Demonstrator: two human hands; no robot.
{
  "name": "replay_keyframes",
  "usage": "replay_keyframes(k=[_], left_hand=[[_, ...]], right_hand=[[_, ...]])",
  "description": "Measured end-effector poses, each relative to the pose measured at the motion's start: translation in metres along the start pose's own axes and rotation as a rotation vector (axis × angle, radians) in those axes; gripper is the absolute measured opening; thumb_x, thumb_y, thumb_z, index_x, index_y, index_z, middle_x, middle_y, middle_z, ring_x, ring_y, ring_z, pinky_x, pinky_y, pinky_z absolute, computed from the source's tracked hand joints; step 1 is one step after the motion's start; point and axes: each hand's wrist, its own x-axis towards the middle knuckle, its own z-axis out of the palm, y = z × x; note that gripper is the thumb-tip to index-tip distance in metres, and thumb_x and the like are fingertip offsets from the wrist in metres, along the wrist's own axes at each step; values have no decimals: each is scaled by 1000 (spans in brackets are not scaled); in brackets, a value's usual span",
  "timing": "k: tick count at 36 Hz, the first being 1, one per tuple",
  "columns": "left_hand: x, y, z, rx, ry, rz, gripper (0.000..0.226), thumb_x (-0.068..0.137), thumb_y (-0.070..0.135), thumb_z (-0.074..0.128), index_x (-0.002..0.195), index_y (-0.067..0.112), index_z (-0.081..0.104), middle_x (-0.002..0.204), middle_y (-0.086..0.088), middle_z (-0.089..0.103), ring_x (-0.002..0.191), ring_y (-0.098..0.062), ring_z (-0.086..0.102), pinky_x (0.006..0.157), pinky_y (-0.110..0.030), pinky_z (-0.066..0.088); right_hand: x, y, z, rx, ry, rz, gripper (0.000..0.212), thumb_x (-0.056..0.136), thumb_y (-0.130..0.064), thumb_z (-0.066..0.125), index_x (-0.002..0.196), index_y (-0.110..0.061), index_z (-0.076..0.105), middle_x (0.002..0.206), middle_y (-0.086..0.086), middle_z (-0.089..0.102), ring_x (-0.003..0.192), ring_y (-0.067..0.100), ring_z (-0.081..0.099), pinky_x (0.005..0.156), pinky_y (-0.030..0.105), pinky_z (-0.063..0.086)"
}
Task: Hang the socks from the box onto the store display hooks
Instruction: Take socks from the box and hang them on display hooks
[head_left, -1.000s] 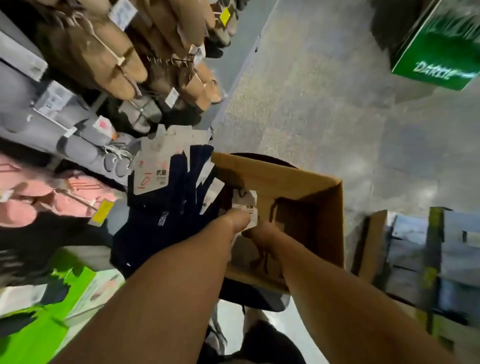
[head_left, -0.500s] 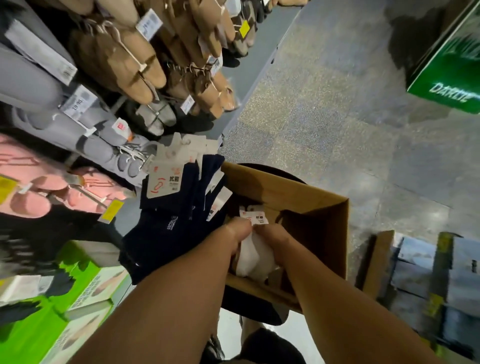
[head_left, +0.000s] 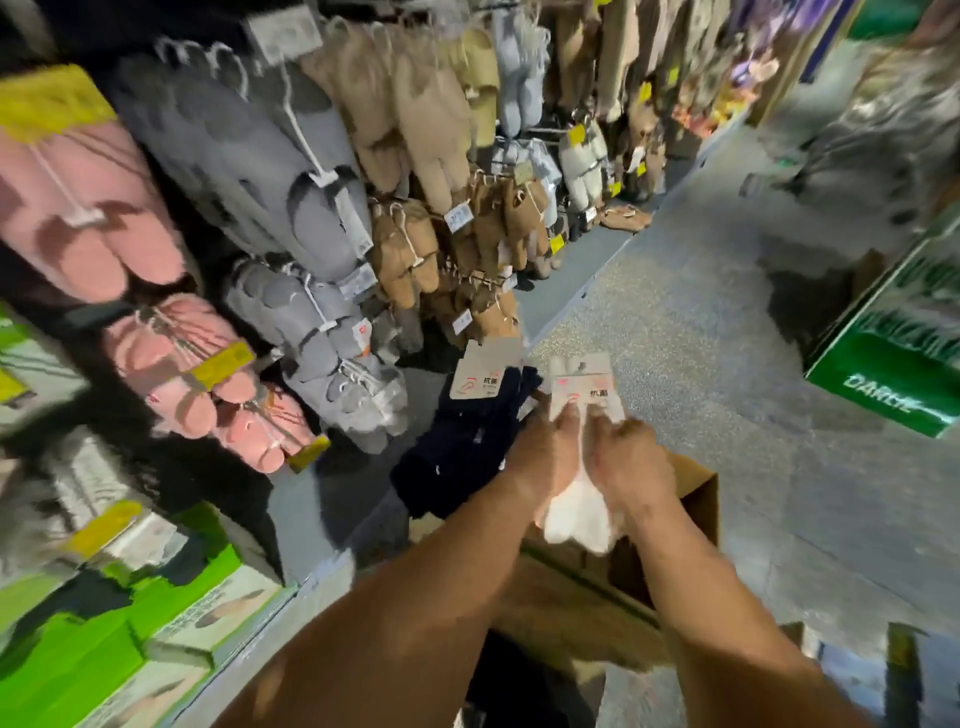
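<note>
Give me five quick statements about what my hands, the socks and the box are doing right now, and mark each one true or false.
1. Both hands hold the white socks. True: the left hand and right hand grip them together.
2. The white socks lie inside the cardboard box. False: they are held above it.
3. Navy socks with a card header hang just left of the hands. True.
4. The white socks have no card header. False: a card header sits at their top.
5. The slippers on the display are all pink. False: pink slippers, grey slippers and tan slippers hang there.
</note>
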Motion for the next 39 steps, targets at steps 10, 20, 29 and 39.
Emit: replay_keyframes(k=[10, 20, 29, 39], left_hand=[[-203, -57, -203, -15, 585, 228, 49, 108, 42, 35, 139, 6, 47, 137, -14, 55, 126, -29, 52, 86, -23, 34], [-464, -213, -387, -88, 1245, 58, 43, 104, 49, 43, 124, 12, 53, 120, -11, 69, 112, -33, 63, 83, -35, 46], [-654, -317, -491, -140, 1685, -25, 41, 104, 45, 44, 124, 11, 55, 123, -14, 68, 114, -32, 62, 85, -34, 45], [-807, -383, -631, -196, 1717, 144, 31, 105, 44, 46, 121, 20, 58, 117, 8, 69, 107, -10, 64, 87, -30, 46]], right_hand=[[-206, -146, 92, 205, -32, -549, 59, 99, -54, 40, 132, -6, 52, 122, 19, 64, 114, 38, 60, 88, 37, 46], [-486, -251, 257, 98, -426, -1251, 39, 80, -11, 38, 106, 4, 63, 78, 27, 60, 56, 38, 61, 46, 32, 48], [-723, -313, 349, 258, -758, -1262, 46, 100, -49, 41, 119, -11, 59, 119, 19, 66, 111, 37, 60, 90, 39, 45], [-899, -404, 421, 426, -857, -1339, 41, 100, -46, 43, 119, -13, 60, 123, 13, 66, 114, 33, 59, 89, 36, 45]])
